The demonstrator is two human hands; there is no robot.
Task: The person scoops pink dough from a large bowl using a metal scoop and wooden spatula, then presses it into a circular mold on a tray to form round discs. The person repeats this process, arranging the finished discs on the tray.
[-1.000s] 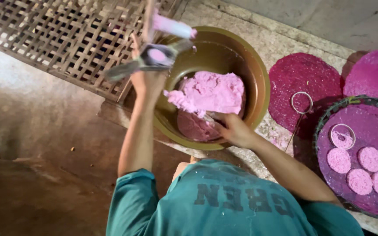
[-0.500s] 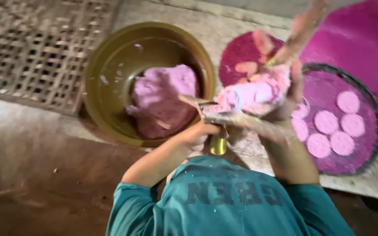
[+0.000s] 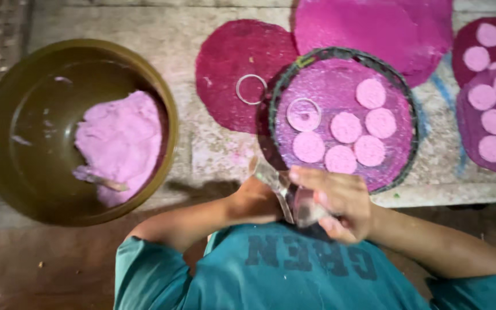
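Gripping clear plastic piece [image 3: 297,201] with both hands: left hand [image 3: 254,201] closed on its edge, right hand [image 3: 340,201] fingers wrapped over it, near round tray [image 3: 409,115] of pink discs [image 3: 345,127]; bowl [image 3: 7,115] of pink dough [image 3: 121,138] sitting well left.

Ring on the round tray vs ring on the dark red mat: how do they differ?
The tray ring lies on the purple tray beside pink discs; the mat ring lies alone on the dark red mat. The tray ring shows pale film inside; the mat ring shows mat. Both are thin, flat, round.
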